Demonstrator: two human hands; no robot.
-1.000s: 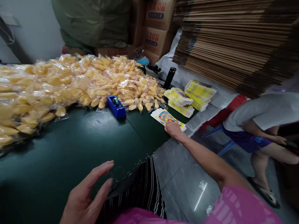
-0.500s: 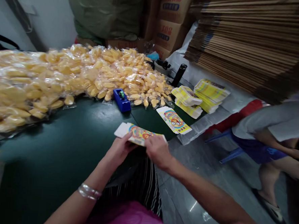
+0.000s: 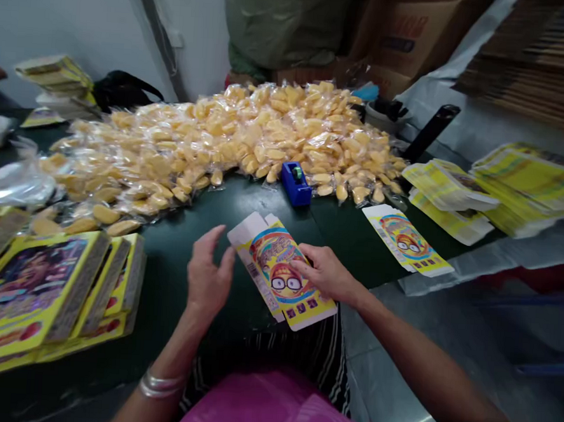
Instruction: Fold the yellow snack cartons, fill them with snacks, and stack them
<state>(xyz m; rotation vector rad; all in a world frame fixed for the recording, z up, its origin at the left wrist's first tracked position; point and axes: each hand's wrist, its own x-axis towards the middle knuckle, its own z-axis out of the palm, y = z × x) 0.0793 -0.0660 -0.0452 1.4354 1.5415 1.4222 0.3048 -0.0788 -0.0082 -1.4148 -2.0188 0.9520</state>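
Note:
A flat, unfolded yellow printed carton (image 3: 285, 268) with a cartoon face in glasses lies tilted over the near table edge. My right hand (image 3: 323, 271) grips it along its right side, thumb on top. Just left of the carton, my left hand (image 3: 210, 273) is raised with thumb and fingers apart, holding nothing. Another flat carton (image 3: 407, 239) of the same print rests to the right on the green table. Beyond my hands stands a blue tape dispenser (image 3: 296, 184) with a green roll.
A wide heap of clear-wrapped yellow pieces (image 3: 248, 132) covers the back of the table. Filled yellow boxes (image 3: 33, 291) are stacked at the left. Stacks of flat yellow cartons (image 3: 527, 188), a black cylinder (image 3: 431, 132) and a grey tub (image 3: 386, 115) stand at the right.
My left hand has let go of the carton and moved left, opening. The carton, still in my right hand, now shows its printed face upward. The view has turned left, bringing the stacked boxes in.

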